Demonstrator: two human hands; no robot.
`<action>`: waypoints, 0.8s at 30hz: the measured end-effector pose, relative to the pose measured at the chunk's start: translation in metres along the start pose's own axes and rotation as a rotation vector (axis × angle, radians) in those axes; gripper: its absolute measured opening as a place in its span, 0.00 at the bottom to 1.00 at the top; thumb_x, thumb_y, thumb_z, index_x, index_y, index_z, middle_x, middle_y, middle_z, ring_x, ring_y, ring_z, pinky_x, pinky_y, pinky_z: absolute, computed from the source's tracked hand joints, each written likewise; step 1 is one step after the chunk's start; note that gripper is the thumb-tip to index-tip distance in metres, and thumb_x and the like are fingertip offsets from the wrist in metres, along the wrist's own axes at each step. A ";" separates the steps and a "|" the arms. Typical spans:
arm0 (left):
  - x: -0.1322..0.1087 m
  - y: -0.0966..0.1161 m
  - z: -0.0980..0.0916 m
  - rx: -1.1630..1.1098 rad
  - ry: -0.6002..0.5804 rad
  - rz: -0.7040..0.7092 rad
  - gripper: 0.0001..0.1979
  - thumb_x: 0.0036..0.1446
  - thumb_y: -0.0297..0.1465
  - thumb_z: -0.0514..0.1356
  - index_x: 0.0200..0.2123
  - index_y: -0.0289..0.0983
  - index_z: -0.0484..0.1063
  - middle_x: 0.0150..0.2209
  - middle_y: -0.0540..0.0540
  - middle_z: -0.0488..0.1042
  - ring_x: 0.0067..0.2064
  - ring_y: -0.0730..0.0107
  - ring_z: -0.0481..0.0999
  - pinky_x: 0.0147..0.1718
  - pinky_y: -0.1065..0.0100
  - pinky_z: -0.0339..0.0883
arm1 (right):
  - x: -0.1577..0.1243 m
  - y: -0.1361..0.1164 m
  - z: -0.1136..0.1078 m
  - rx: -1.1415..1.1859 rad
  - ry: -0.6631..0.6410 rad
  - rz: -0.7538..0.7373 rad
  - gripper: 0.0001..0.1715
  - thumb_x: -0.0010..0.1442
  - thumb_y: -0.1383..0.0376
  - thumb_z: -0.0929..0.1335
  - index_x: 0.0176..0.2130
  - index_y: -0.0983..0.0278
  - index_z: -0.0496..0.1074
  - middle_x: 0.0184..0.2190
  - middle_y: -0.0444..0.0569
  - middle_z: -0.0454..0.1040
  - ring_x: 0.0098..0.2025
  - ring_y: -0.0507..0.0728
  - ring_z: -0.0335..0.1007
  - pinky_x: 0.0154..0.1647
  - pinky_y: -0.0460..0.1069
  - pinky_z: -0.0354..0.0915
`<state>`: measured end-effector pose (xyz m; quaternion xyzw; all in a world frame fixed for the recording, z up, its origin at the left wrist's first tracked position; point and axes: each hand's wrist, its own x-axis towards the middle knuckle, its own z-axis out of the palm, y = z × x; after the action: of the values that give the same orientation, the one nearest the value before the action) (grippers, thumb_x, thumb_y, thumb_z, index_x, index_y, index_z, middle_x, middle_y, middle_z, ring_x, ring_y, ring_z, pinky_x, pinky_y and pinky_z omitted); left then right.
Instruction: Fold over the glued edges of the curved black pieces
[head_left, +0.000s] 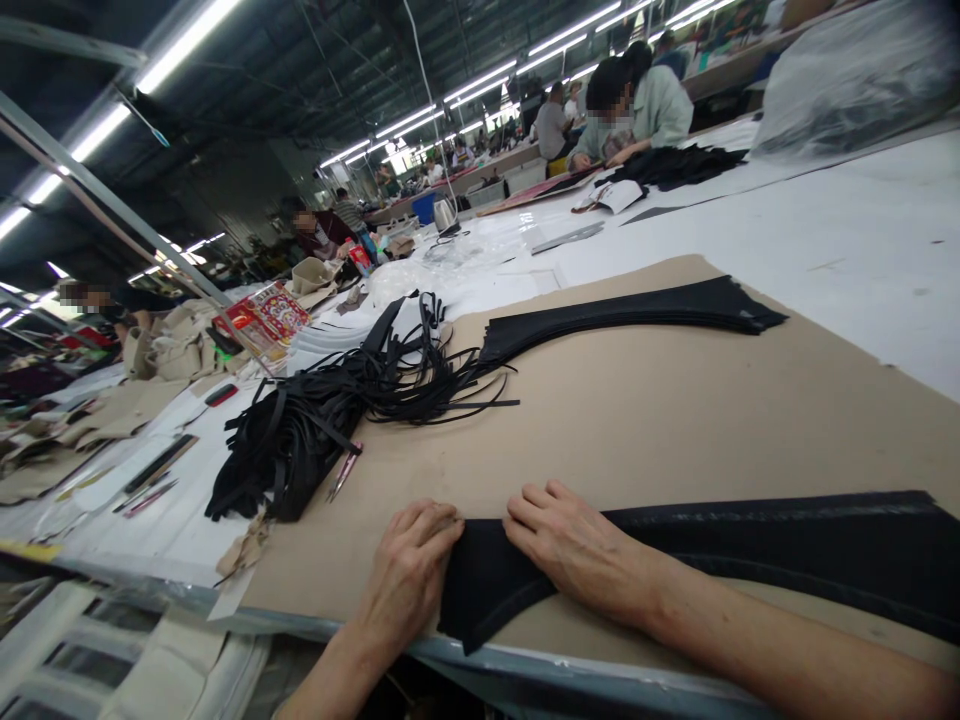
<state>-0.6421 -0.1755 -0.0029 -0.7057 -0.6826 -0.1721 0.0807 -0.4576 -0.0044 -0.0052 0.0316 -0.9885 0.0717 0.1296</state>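
A long black fabric piece (pixel 787 550) lies along the near edge of a brown cardboard sheet (pixel 637 420). My left hand (pixel 409 575) rests on its left end with fingers curled down on the edge. My right hand (pixel 574 545) lies on the fabric just to the right, fingers stretched and pressing its upper edge. Neither hand lifts the piece. Farther away, a curved stack of black fabric pieces (pixel 637 310) and a tangled heap of black strips (pixel 330 420) sit on the cardboard.
A pink pen (pixel 343 472) lies beside the strip heap. Rulers and pens (pixel 154 470) lie on white paper at left, with beige fabric (pixel 172 345) and a red printed packet (pixel 262 318) behind. Other people (pixel 637 105) work at the far tables. The table's metal edge (pixel 525 670) is close.
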 end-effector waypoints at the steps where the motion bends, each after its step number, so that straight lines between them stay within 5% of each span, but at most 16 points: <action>1: 0.003 0.003 0.001 0.004 0.030 -0.029 0.18 0.62 0.19 0.47 0.46 0.38 0.74 0.47 0.42 0.73 0.50 0.58 0.68 0.48 0.56 0.68 | 0.000 0.000 0.000 -0.003 0.003 0.001 0.04 0.63 0.73 0.66 0.37 0.65 0.70 0.36 0.47 0.68 0.38 0.59 0.61 0.37 0.54 0.57; 9: 0.017 0.041 0.029 -0.060 0.030 -0.043 0.19 0.63 0.20 0.47 0.52 0.34 0.69 0.43 0.41 0.73 0.44 0.63 0.71 0.45 0.61 0.71 | 0.001 -0.002 0.005 -0.041 0.057 -0.018 0.04 0.64 0.73 0.66 0.40 0.66 0.69 0.36 0.48 0.68 0.38 0.59 0.61 0.39 0.55 0.57; 24: 0.012 0.041 0.027 0.019 -0.056 0.015 0.24 0.63 0.20 0.45 0.60 0.37 0.65 0.46 0.41 0.72 0.46 0.61 0.70 0.46 0.60 0.72 | -0.026 0.029 -0.011 -0.029 -0.002 -0.101 0.08 0.66 0.71 0.64 0.33 0.66 0.67 0.34 0.47 0.67 0.36 0.57 0.59 0.38 0.53 0.54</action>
<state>-0.5979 -0.1574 -0.0188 -0.7144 -0.6810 -0.1451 0.0696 -0.4316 0.0265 -0.0055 0.0795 -0.9867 0.0505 0.1322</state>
